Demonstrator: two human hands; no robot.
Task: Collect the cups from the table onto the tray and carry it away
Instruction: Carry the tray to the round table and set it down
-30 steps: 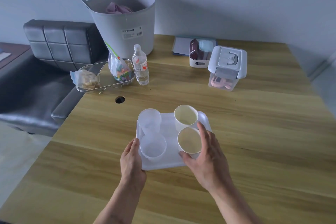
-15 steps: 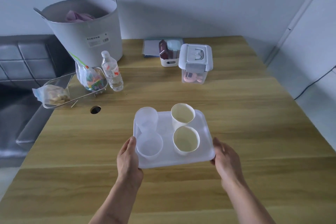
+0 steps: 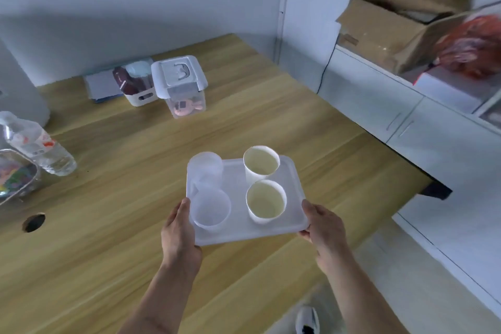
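A translucent white tray (image 3: pixel 238 228) is held above the wooden table (image 3: pixel 108 198). My left hand (image 3: pixel 177 233) grips its near left edge. At the near right corner my right hand (image 3: pixel 324 225) holds it. On the tray stand two white paper cups, one at the far right (image 3: pixel 260 164) and one at the near right (image 3: pixel 266 202). Two clear plastic cups fill the left side, one far (image 3: pixel 205 168) and one near (image 3: pixel 211 210). All of them are upright.
A lidded clear box (image 3: pixel 180 87), a small white caddy (image 3: pixel 135 84) and a notebook (image 3: pixel 101 85) sit at the table's far side. A water bottle (image 3: pixel 35 144) lies at the left by a cable hole (image 3: pixel 34 222). White cabinets (image 3: pixel 406 116) with cardboard boxes (image 3: pixel 393 19) stand on the right.
My right hand left the paper cup and took the tray's right corner. The tray has come up off the table, and my view has swung to the right.
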